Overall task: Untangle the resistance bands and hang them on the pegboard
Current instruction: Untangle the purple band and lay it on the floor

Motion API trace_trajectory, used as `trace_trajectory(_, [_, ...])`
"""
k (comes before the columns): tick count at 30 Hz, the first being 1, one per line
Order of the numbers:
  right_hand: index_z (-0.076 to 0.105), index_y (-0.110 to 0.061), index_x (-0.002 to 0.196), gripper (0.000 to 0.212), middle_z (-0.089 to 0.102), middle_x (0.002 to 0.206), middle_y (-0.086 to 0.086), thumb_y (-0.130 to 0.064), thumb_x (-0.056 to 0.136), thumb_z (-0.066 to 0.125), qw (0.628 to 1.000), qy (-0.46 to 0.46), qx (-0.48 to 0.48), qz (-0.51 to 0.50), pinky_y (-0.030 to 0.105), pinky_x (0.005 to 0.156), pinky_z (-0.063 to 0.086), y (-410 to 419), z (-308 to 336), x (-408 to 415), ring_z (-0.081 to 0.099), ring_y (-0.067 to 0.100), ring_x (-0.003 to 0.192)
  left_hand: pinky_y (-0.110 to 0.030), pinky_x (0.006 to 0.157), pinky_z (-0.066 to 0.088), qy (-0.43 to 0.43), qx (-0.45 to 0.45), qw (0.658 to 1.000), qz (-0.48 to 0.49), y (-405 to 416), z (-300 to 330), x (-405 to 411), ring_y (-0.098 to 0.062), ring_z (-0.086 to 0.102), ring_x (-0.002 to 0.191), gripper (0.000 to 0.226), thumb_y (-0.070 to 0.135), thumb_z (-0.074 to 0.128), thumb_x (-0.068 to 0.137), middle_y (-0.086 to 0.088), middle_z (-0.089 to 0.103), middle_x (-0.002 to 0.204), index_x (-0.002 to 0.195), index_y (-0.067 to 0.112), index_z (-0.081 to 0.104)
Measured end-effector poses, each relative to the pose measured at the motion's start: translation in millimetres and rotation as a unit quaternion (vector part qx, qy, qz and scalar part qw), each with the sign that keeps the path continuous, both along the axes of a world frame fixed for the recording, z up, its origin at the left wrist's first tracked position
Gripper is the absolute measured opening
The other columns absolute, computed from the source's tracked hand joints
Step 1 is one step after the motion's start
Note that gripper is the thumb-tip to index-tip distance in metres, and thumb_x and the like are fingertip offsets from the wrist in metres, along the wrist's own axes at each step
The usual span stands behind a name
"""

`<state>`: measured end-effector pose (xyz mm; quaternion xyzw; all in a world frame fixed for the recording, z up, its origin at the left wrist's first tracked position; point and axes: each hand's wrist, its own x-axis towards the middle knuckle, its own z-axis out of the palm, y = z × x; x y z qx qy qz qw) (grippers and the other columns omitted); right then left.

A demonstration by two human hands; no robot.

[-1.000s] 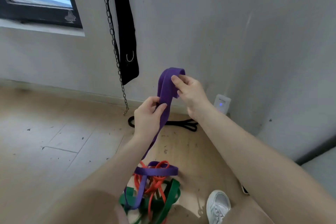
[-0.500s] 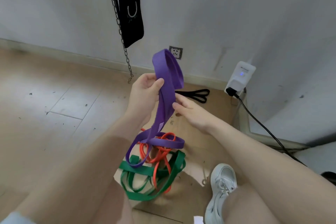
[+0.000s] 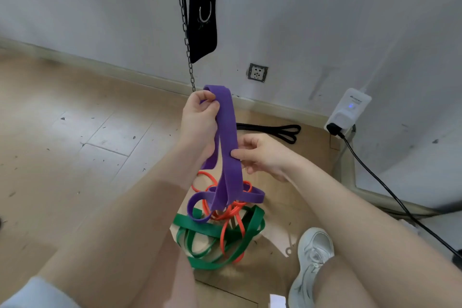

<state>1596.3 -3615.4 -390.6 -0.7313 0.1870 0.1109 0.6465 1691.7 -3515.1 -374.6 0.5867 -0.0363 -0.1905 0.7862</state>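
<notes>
A wide purple band [image 3: 226, 137] hangs in front of me. My left hand [image 3: 198, 120] pinches its top loop between thumb and fingers. Lower down, my right hand [image 3: 260, 155] grips the same band at its right edge with thumb and fingertips. The band's lower end coils into a tangle on the floor with a thin orange band [image 3: 231, 212] and a green band [image 3: 215, 230]. A black band [image 3: 277, 130] lies apart by the baseboard. No pegboard is in view.
A chain [image 3: 185, 25] and a black strap [image 3: 202, 7] with a metal ring hang down the wall ahead. A wall socket [image 3: 257, 72], a white plugged-in device [image 3: 348, 110] with a black cable [image 3: 390, 192], and my white shoe [image 3: 312, 255] are at the right.
My right hand came down from the band's top loop to grip its lower part. My left hand moved up to the loop. The view tilted downward.
</notes>
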Motion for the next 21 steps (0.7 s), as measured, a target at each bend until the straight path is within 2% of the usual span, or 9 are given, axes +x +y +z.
trace_trajectory(3, [0.068, -0.011, 0.091, 0.008, 0.071, 0.088, 0.008, -0.014, 0.085, 0.065, 0.975, -0.058, -0.196, -0.082, 0.030, 0.067, 0.051, 8, -3, 0, 0.065, 0.019, 0.076, -0.028, 0.070, 0.046, 0.020, -0.028, 0.999, -0.005, 2, 5, -4, -0.013, 0.055, 0.072, 0.016, 0.001, 0.043, 0.095, -0.002, 0.059, 0.084, 0.092, 0.016, 0.048])
trace_trajectory(5, [0.069, -0.012, 0.093, 0.010, 0.071, 0.091, 0.005, -0.017, 0.085, 0.065, 0.963, -0.105, -0.216, -0.119, 0.030, 0.076, 0.050, 10, 3, -3, 0.065, 0.019, 0.084, -0.032, 0.084, 0.047, 0.016, 0.011, 0.999, -0.037, 7, 3, -7, -0.013, 0.059, 0.087, 0.011, 0.015, 0.048, 0.096, -0.001, 0.062, 0.099, 0.107, 0.018, 0.047])
trace_trajectory(7, [0.067, -0.017, 0.095, 0.009, 0.069, 0.090, 0.001, -0.017, 0.089, 0.060, 0.960, -0.144, -0.173, -0.164, 0.025, 0.076, 0.049, 7, 18, -6, 0.063, 0.014, 0.083, -0.037, 0.096, 0.045, -0.004, 0.096, 0.994, -0.058, 14, 0, -14, -0.013, 0.060, 0.103, 0.027, 0.034, 0.052, 0.093, 0.002, 0.064, 0.108, 0.115, 0.021, 0.043])
trace_trajectory(8, [0.065, -0.018, 0.092, 0.008, 0.069, 0.087, 0.001, -0.016, 0.091, 0.057, 0.958, -0.161, -0.136, -0.196, 0.025, 0.073, 0.050, 5, 27, -7, 0.063, 0.014, 0.080, -0.036, 0.096, 0.045, -0.023, 0.121, 0.990, -0.062, 17, 1, -19, -0.012, 0.061, 0.103, 0.029, 0.038, 0.051, 0.093, 0.004, 0.066, 0.105, 0.114, 0.022, 0.042])
trace_trajectory(11, [0.060, -0.019, 0.085, 0.013, 0.066, 0.071, -0.004, -0.015, 0.095, 0.052, 0.938, -0.200, -0.064, -0.274, 0.020, 0.058, 0.051, -1, 58, -4, 0.061, 0.006, 0.062, -0.033, 0.089, 0.052, -0.127, 0.143, 0.976, -0.107, 21, 10, -40, -0.009, 0.066, 0.092, 0.008, 0.027, 0.048, 0.096, 0.005, 0.068, 0.097, 0.101, 0.023, 0.051])
trace_trajectory(13, [0.058, -0.017, 0.079, 0.018, 0.060, 0.057, -0.010, -0.015, 0.095, 0.051, 0.931, -0.218, -0.031, -0.291, 0.019, 0.054, 0.046, -1, 82, 0, 0.054, 0.003, 0.052, -0.028, 0.085, 0.053, -0.183, 0.130, 0.966, -0.127, 20, 24, -51, -0.008, 0.065, 0.091, 0.009, 0.018, 0.051, 0.095, 0.003, 0.067, 0.099, 0.101, 0.020, 0.057])
trace_trajectory(15, [0.056, -0.015, 0.075, 0.022, 0.056, 0.054, -0.007, -0.015, 0.096, 0.049, 0.926, -0.236, 0.011, -0.294, 0.020, 0.054, 0.044, 0, 110, 4, 0.050, 0.005, 0.050, -0.018, 0.079, 0.052, -0.218, 0.102, 0.965, -0.108, 18, 44, -55, -0.002, 0.064, 0.085, 0.014, 0.012, 0.054, 0.092, 0.001, 0.066, 0.099, 0.105, 0.015, 0.057])
trace_trajectory(18, [0.055, -0.015, 0.077, 0.023, 0.054, 0.058, -0.003, -0.016, 0.098, 0.046, 0.919, -0.278, 0.023, -0.278, 0.020, 0.055, 0.043, 0, 166, 4, 0.048, 0.006, 0.051, -0.024, 0.078, 0.054, -0.253, 0.047, 0.963, -0.078, 12, 90, -59, -0.011, 0.066, 0.089, 0.017, 0.008, 0.058, 0.089, -0.006, 0.067, 0.102, 0.105, 0.010, 0.055])
trace_trajectory(21, [0.051, -0.017, 0.073, 0.027, 0.051, 0.043, -0.011, -0.016, 0.099, 0.043, 0.903, -0.334, 0.035, -0.269, 0.015, 0.048, 0.039, 0, 230, -4, 0.046, 0.002, 0.040, -0.021, 0.068, 0.054, -0.274, -0.017, 0.958, -0.083, 4, 147, -58, -0.011, 0.066, 0.082, 0.018, 0.002, 0.059, 0.088, -0.008, 0.066, 0.098, 0.100, 0.014, 0.051])
